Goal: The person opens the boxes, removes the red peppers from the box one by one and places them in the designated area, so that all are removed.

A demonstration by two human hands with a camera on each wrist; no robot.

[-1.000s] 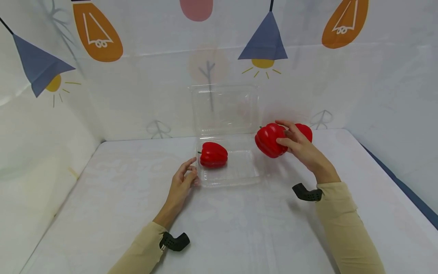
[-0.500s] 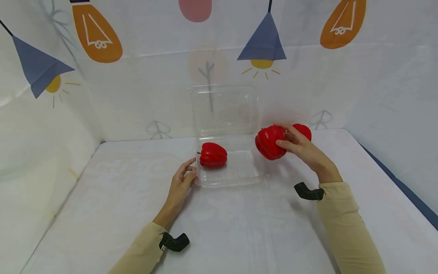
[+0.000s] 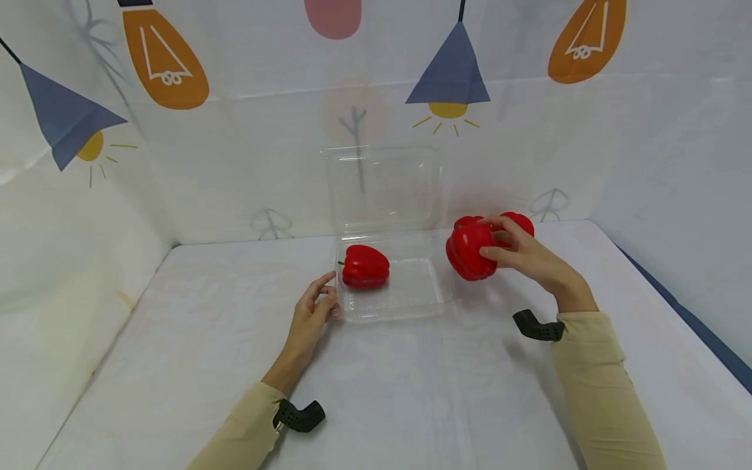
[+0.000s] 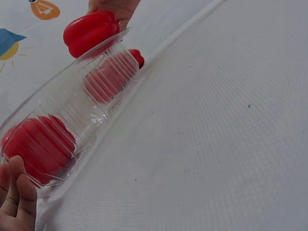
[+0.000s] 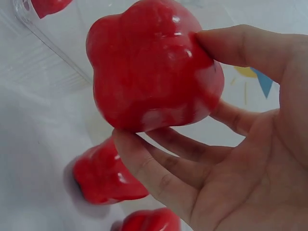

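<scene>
In the head view my left hand [image 3: 311, 313] rests its fingertips against the left wall of a clear plastic clamshell box [image 3: 411, 313], whose lid stands raised at the back. Inside that box, at the left end, lies a red bell pepper [image 3: 365, 266]. My right hand [image 3: 523, 254] grips another red bell pepper [image 5: 154, 67] just beyond the box's right side, thumb on one side and fingertips on the other. Its lobed end faces the right wrist camera. Two more red peppers, one behind the held pepper [image 3: 468, 220] and one behind the hand [image 3: 518, 222], are partly hidden.
A white cloth covers the table [image 3: 376, 391], with a printed white backdrop [image 3: 264, 143] rising behind the box. Its dark blue edge [image 3: 693, 320] shows at the right. A black wrist device [image 3: 299, 416] sits on each forearm, by the beige sleeves.
My right hand has shifted slightly right and nearer with its bell pepper, and the pepper has tilted. Another pepper behind it has come into sight. The left hand stays at the box.
</scene>
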